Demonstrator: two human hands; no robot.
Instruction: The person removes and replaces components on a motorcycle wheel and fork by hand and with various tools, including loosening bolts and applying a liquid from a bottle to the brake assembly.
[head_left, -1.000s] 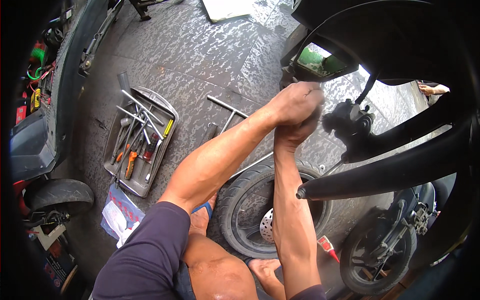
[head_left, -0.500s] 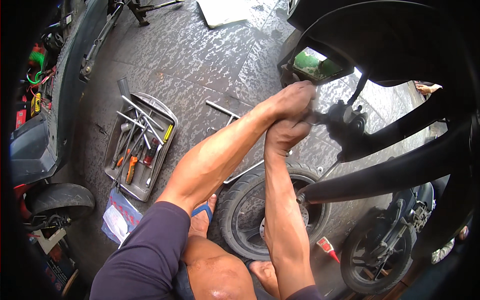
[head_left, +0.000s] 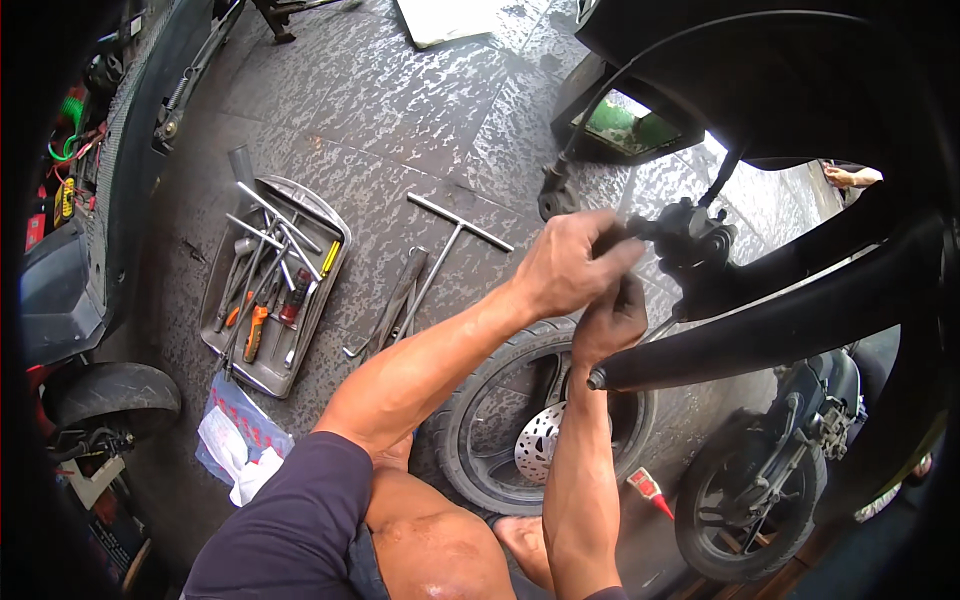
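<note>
From where I stand, the nearest thing on the floor is a spoked wheel with a black tyre (head_left: 455, 440) and a perforated silver disc (head_left: 535, 450), lying flat, partly under the right forearm. By its right side rests a small white-and-red tube with a pointed red tip (head_left: 650, 492). Above the wheel juts a smooth black tubular fork leg (head_left: 720, 350), its tip bare. So the wheel is off, and fitting it between the legs, if that is meant, is not yet done. The right hand (head_left: 608, 325) is curled, fingers bent inward, just below the left hand (head_left: 575, 262), whose thumb and fingers are drawn narrow; whether either pinches something small, I cannot tell. Both are close beside a black metal brake caliper (head_left: 692, 238), which sits at the end of the other leg, so I judge the work there unfinished. Just beyond the left hand hangs a dark fitting on a black cable (head_left: 557, 195), apparently unattached at its lower end. Farther left, a silver T-handled wrench (head_left: 460, 225) lies on the floor, out of use, and past it a grey metal tray (head_left: 345, 235) holds jumbled tools, an orange-handled one (head_left: 256, 335) near its lower edge.
</note>
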